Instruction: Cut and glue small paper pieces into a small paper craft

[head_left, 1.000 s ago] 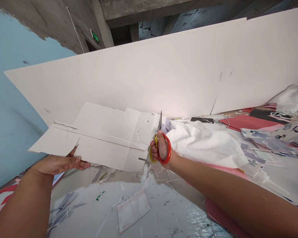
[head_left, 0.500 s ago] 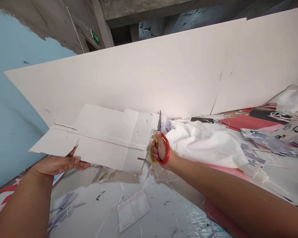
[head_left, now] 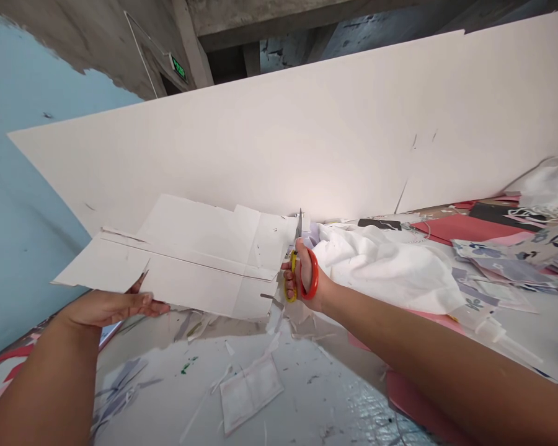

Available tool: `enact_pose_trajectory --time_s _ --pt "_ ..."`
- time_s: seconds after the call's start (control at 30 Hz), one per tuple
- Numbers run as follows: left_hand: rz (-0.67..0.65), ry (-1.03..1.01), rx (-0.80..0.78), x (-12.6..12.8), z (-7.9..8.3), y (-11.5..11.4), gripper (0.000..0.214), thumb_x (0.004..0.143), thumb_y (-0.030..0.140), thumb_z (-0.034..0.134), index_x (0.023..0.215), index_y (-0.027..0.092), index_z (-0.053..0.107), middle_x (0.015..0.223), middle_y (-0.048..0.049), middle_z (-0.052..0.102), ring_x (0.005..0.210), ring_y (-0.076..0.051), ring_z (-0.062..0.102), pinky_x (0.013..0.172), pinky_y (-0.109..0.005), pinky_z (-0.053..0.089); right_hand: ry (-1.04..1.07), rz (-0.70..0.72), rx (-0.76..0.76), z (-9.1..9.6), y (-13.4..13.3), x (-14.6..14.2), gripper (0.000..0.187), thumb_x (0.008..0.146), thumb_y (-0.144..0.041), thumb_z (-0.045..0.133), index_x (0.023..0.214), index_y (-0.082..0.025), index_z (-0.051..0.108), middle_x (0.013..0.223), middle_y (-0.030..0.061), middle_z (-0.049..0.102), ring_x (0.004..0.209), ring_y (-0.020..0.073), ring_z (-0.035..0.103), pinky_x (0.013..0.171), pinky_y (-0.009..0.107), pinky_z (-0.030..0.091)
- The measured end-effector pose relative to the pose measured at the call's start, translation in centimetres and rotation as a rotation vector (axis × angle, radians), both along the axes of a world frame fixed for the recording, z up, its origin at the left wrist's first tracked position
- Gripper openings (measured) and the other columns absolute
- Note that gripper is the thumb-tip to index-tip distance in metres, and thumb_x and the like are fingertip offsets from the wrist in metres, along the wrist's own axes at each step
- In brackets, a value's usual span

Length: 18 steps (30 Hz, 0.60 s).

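My left hand (head_left: pixel 121 305) grips the lower left edge of a white sheet of cardboard (head_left: pixel 199 248), near a slit in it. The cardboard has fold lines and a notched upper edge, and is held tilted above the table. In my right hand (head_left: pixel 302 272) is a pair of scissors (head_left: pixel 312 275) with one red and one yellow handle loop. Its blades point upward just past the cardboard's right end, and they look nearly closed. Under the right forearm and beside the hand lies a crumpled white cloth (head_left: pixel 381 266).
A long white board (head_left: pixel 279 136) stands behind the table. At the right are red sheets (head_left: pixel 460 230), patterned pieces (head_left: pixel 539 248) and a clear plastic item (head_left: pixel 511 341). Paper scraps and a small white rectangular pad (head_left: pixel 252 393) lie in front on the table (head_left: pixel 316 396).
The scissors blades have closed further, and the fingers in the yellow loop have drawn nearer the red loop. My right hand has shifted very slightly right; the left hand stays almost still.
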State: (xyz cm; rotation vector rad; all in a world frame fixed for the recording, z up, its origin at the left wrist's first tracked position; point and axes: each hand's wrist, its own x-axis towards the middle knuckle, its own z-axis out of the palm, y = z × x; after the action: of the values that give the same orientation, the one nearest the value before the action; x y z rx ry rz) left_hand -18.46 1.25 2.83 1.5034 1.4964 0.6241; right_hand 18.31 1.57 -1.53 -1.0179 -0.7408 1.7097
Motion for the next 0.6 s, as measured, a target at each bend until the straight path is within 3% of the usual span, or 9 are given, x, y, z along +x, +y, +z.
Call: enact_pose_trajectory --time_s 0.13,0.33,0.6 --pt "-0.113 0.071 -0.124 -0.4 0.3 0.1 0.046 0.049 0.057 0.07 0.074 0.02 0.076 0.088 -0.0101 0.071 0.108 -0.037 0.053 0.102 -0.043 0.033 -0.041 -0.03 -0.02 -0.5 0.3 0.1 0.054 0.07 -0.074 0.034 0.067 -0.021 0.042 0.046 -0.0077 0.03 0.034 0.0071 0.024 0.032 0.021 0.027" --pt "-0.097 0.094 -0.086 -0.5 0.3 0.0 0.038 0.052 0.049 0.071 0.075 0.021 0.076 0.087 -0.0086 0.072 0.109 -0.035 0.053 0.102 -0.039 0.033 -0.059 -0.041 -0.001 -0.6 0.6 0.2 0.054 0.07 -0.074 0.034 0.063 -0.021 0.041 0.044 -0.0068 0.031 0.033 0.0076 0.025 0.031 0.022 0.027" --pt "-0.037 0.121 -0.126 -1.4 0.3 0.3 0.043 0.047 0.058 0.07 0.074 0.025 0.076 0.09 -0.0054 0.071 0.114 -0.033 0.049 0.105 -0.038 0.028 -0.112 -0.108 0.1 -1.1 0.5 0.1 0.054 0.071 -0.074 0.034 0.056 -0.022 0.037 0.04 -0.0041 0.036 0.031 0.0089 0.032 0.029 0.024 0.031"
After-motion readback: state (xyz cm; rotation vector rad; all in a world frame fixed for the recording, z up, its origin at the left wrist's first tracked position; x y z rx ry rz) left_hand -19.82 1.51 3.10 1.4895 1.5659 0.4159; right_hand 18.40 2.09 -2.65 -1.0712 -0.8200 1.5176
